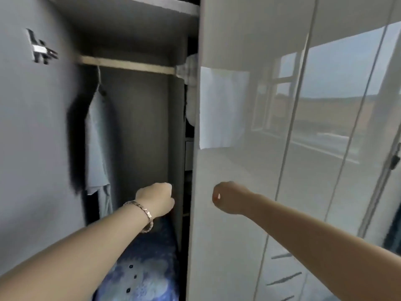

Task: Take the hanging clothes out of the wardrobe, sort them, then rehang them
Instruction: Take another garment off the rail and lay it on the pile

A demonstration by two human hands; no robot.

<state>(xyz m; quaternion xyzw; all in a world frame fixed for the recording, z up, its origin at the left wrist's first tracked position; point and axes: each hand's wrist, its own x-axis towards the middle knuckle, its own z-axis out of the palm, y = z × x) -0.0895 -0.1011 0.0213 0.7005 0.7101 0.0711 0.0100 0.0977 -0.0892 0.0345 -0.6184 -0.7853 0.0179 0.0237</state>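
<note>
Wardrobe interior: hanging clothes up-left of left hand, apart.

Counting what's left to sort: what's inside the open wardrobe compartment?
A dark garment and a pale garment hang left on the rail; blue patterned fabric lies below. The white door covers what lies further right.

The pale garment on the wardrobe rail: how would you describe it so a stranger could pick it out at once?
Look into the open wardrobe compartment left of the glossy white door. A light wooden rail crosses near its top, and two garments hang at the rail's left end. It is the pale grey-blue garment, right of the black garment.
</note>
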